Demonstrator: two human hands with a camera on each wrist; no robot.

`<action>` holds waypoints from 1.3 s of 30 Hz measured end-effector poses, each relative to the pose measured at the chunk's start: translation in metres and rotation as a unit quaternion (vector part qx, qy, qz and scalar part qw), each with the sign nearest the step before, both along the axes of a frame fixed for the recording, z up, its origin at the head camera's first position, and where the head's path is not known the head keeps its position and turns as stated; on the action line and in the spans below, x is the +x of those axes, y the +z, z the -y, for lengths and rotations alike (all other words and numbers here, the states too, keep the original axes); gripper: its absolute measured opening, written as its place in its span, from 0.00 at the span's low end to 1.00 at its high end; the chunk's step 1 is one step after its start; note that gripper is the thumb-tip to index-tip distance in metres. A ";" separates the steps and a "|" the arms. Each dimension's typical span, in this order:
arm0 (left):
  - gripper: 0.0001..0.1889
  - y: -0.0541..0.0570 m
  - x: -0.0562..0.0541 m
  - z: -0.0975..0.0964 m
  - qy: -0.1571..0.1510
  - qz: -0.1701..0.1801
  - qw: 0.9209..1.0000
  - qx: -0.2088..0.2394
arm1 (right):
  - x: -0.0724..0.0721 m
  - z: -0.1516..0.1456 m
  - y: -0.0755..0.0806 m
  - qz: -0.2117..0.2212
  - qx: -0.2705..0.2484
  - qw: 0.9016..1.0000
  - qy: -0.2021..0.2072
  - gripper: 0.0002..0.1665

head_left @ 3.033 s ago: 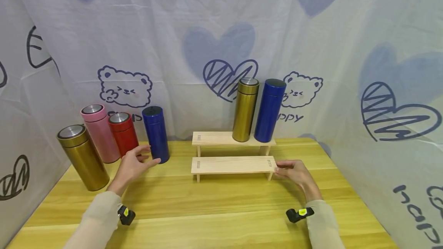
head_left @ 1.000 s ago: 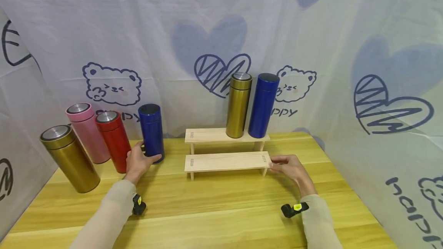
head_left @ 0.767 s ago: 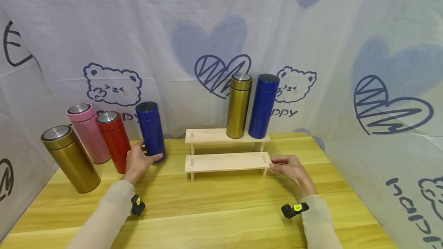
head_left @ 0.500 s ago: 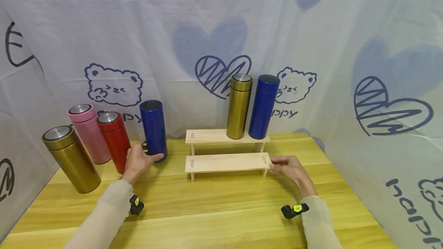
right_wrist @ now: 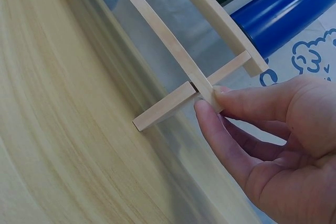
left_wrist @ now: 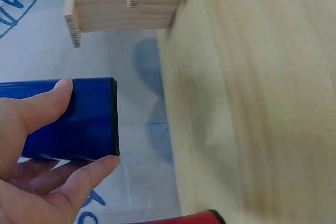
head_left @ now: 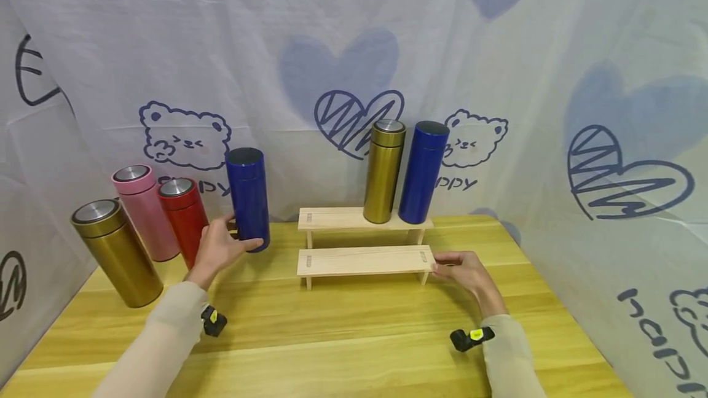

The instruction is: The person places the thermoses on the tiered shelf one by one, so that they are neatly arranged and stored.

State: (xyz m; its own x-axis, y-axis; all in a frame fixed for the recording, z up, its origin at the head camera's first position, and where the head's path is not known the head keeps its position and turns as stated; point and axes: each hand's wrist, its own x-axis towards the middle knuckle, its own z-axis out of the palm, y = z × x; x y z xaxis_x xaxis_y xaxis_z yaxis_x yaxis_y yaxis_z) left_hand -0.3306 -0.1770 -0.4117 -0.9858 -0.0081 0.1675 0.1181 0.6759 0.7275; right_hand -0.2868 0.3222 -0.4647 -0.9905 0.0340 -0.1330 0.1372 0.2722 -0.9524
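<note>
My left hand (head_left: 220,247) grips a blue thermos flask (head_left: 249,198) low on its body, thumb on one side and fingers on the other. In the left wrist view the base of this blue flask (left_wrist: 86,121) hangs clear of the tabletop. My right hand (head_left: 464,270) pinches the right end of the lower wooden shelf (head_left: 359,261) between thumb and finger, as the right wrist view also shows at the shelf's edge (right_wrist: 163,38). On the upper shelf (head_left: 332,218) stand a gold flask (head_left: 385,174) and another blue flask (head_left: 424,174), side by side.
Left of my left hand stand a red flask (head_left: 184,217), a pink flask (head_left: 147,217) and a wider gold flask (head_left: 118,257) on the wooden table (head_left: 343,343). A printed curtain (head_left: 265,60) hangs close behind everything.
My left hand has reached the blue flask, closed around it and raised it slightly off the table. My right hand keeps its pinch on the lower shelf.
</note>
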 end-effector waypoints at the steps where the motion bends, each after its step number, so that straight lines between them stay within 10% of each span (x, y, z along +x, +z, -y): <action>1: 0.46 0.002 0.001 0.000 -0.002 -0.003 1.000 -0.001 | 0.000 0.000 0.000 0.000 0.000 1.000 0.000 0.24; 21: 0.47 0.045 0.010 -0.018 -0.040 0.018 0.998 0.038 | -0.002 -0.001 -0.003 -0.004 0.000 1.000 0.001 0.24; 39: 0.48 0.057 0.003 -0.039 -0.072 0.020 0.997 0.032 | -0.002 0.000 -0.001 0.000 0.002 1.000 0.000 0.24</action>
State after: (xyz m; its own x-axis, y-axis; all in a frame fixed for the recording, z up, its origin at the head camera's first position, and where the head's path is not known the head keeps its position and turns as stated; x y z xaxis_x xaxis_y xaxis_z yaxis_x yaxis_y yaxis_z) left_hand -0.3280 -0.1377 -0.3547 -0.9833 0.1250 0.1325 0.1814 0.6054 0.7750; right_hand -0.2885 0.3220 -0.4655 -0.9906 0.0346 -0.1321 0.1365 0.2759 -0.9514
